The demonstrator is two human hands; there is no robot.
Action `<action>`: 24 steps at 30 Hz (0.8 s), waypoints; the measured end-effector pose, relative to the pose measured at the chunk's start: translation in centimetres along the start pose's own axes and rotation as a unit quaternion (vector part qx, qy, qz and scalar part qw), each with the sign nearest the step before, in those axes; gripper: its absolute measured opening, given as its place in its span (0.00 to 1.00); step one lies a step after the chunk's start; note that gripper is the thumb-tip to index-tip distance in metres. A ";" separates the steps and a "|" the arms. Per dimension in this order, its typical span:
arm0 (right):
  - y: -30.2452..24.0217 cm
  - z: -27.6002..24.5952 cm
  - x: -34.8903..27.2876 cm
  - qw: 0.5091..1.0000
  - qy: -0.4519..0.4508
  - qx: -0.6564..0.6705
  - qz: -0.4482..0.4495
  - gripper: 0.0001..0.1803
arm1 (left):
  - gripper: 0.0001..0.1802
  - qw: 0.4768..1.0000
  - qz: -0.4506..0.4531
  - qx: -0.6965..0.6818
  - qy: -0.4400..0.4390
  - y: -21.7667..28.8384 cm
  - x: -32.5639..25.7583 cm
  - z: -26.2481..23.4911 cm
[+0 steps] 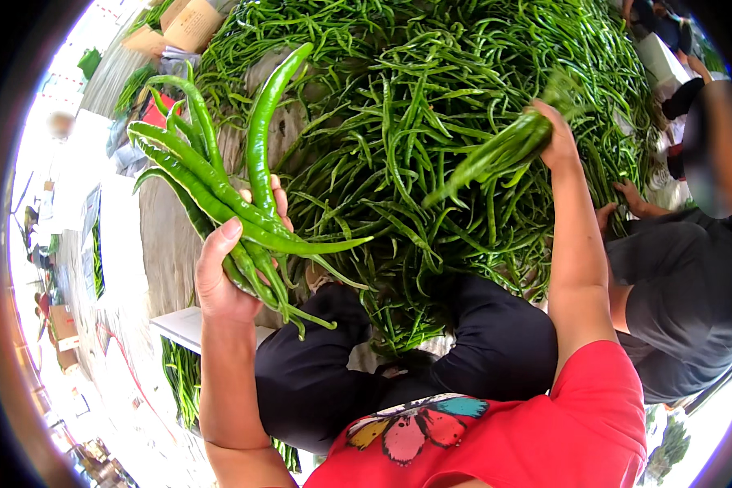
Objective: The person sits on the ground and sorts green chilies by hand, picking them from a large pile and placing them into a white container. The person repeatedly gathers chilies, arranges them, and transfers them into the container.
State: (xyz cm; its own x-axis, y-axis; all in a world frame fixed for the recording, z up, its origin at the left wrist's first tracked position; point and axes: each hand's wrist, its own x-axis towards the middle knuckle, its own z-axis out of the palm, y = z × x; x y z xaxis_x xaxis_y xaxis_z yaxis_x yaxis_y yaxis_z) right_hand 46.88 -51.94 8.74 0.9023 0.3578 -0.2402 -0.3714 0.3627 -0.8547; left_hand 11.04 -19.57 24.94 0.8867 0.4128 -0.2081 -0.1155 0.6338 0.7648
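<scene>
My left hand (234, 281) is closed around a loose bunch of long green chili peppers (191, 167), their tips fanning up and to the left. One pepper sticks up straight and another crosses over to the right. On the right, my right hand (557, 134) grips a second bunch of green chili peppers (496, 159), blurred by motion, held above the pile. Beneath both hands spreads a large heap of green chili peppers (407, 138), reaching down to my knees.
A white box (179, 327) with more peppers by it stands at my left. Cardboard boxes (193, 23) lie at the far left. Close on my right sits a person in dark shorts (683, 276), a hand (634, 195) at the heap's edge. Another white box (661, 61) is farther back.
</scene>
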 end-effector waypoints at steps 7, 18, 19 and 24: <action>7.4 19.5 6.5 0.769 -0.236 -0.594 -0.002 0.23 | 0.23 0.999 -0.014 0.009 0.034 0.9 0.6 0.1; 20.2 26.5 10.3 0.539 -0.131 -0.831 0.050 0.17 | 0.26 0.996 -0.013 -0.031 0.079 2.4 1.3 -2.1; 20.1 26.2 10.2 0.536 -0.153 -0.828 0.056 0.16 | 0.26 0.996 -0.008 -0.053 0.068 2.5 1.0 -2.3; 16.6 25.6 6.6 0.548 -0.195 -0.813 0.016 0.16 | 0.24 0.997 0.012 -0.057 0.048 2.9 -0.1 -3.0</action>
State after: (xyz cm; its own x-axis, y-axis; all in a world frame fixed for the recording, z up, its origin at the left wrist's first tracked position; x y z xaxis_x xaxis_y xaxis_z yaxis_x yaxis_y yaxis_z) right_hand 41.08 -21.50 4.73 0.6680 0.6128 -0.4222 0.5861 -0.7829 -0.2088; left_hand 9.27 -15.81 25.40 0.8364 0.4861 -0.2531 -0.1911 0.6916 0.6966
